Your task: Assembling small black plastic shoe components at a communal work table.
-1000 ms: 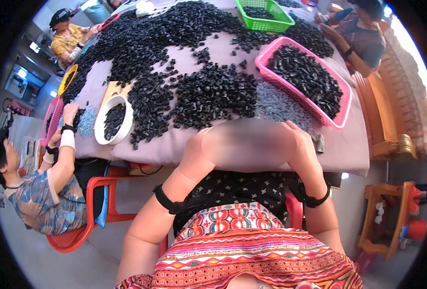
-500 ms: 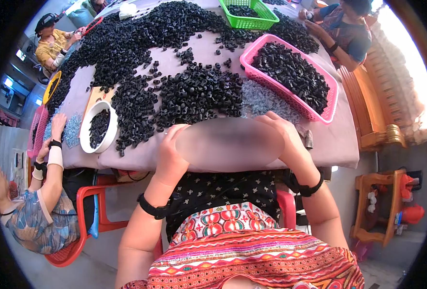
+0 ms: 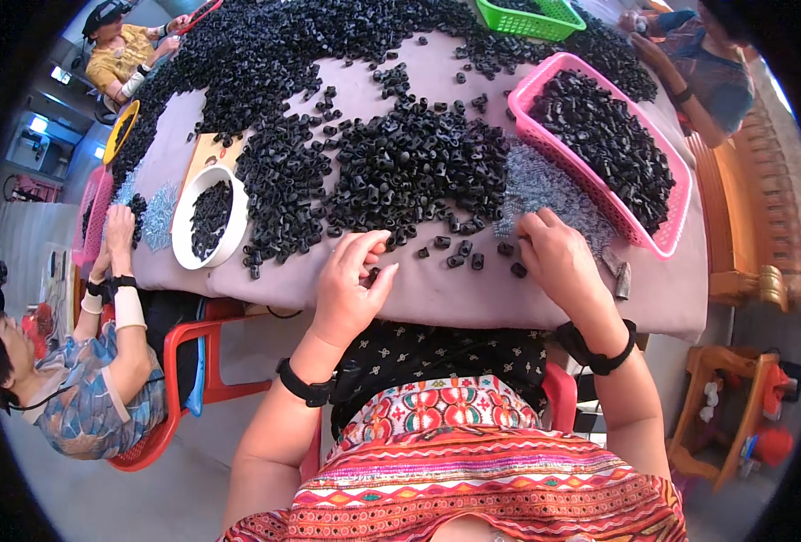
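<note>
Loose black plastic pieces [image 3: 466, 253] lie between both hands, just below big pile [image 3: 400, 172]; left hand [image 3: 351, 289] seemingly pinching one, right hand [image 3: 558, 257] spread flat.

Packages, labels, signs: none in view. Screens: possibly one small bright rectangle [image 3: 60, 75], far left beyond the surface [image 3: 436, 289], too blurred to tell whether screen or window.

Both hands [image 3: 351, 289] among black parts [image 3: 409, 172]
</note>
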Available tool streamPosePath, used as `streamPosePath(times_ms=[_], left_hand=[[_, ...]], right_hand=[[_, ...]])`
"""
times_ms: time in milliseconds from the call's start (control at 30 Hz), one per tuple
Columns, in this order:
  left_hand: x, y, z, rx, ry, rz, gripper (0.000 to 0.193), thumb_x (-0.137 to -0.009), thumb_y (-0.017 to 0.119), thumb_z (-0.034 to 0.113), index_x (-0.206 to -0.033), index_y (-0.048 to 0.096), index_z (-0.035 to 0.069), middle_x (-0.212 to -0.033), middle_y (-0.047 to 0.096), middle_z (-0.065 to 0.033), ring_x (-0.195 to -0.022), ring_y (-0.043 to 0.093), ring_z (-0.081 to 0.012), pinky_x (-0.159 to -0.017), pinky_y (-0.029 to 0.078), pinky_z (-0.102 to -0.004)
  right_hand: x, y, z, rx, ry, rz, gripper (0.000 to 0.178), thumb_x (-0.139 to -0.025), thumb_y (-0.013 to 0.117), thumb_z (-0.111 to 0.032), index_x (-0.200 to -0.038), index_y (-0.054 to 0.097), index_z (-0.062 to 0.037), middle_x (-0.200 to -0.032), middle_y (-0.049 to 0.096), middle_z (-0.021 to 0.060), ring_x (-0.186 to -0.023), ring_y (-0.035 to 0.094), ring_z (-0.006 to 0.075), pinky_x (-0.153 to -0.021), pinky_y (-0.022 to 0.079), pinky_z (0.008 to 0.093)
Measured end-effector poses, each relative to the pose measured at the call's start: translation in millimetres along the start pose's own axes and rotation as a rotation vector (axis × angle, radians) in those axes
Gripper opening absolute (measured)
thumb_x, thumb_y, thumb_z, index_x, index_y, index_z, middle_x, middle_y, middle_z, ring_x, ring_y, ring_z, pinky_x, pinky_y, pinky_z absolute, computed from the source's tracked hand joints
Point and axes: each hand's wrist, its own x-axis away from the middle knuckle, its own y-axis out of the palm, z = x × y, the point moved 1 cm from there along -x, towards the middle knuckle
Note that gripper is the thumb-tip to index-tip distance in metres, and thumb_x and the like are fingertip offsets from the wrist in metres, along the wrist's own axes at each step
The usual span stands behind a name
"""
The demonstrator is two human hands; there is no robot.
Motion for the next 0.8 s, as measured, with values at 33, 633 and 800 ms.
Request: streamPosePath(times_ms=[33, 633, 800], left_hand=[[-1, -1, 1, 0.034, -0.011, -0.003, 0.043, -0.078, 0.075, -0.001, -0.119, 0.064, 0.006, -0.1, 0.063, -0.0041, -0.083, 0.06, -0.0119, -0.068, 0.049, -0.0229], [11, -25, 32, -0.075, -0.429, 0.005, 0.016, -0.09, 0.07, 0.011, -0.103, 0.065, 0.005, -0.094, 0.062, -0.0058, -0.085, 0.062, -0.0177, -0.074, 0.05, -0.0294], [14, -22, 28, -0.289, -0.148, -0.067, 0.021, -0.082, 0.077, 0.011, -0.099, 0.066, 0.003, -0.093, 0.063, -0.0093, -0.081, 0.064, -0.0255, -0.073, 0.055, -0.0347]], right_hand=[[1, -2, -2, 0.012, -0.003, 0.006, 0.013, -0.084, 0.06, -0.003, -0.096, 0.058, -0.0046, -0.092, 0.059, 0.0175, -0.082, 0.064, 0.0402, -0.072, 0.053, 0.0492], [8, -13, 6, -0.267, -0.083, 0.052, 0.018, -0.081, 0.058, 0.006, -0.096, 0.061, -0.0038, -0.093, 0.06, 0.0153, -0.079, 0.063, 0.0382, -0.069, 0.052, 0.0461], [7, -23, 4, -0.308, -0.047, 0.033, 0.018, -0.08, 0.058, 0.008, -0.095, 0.06, -0.0025, -0.091, 0.06, 0.0163, -0.077, 0.062, 0.04, -0.067, 0.051, 0.0451]])
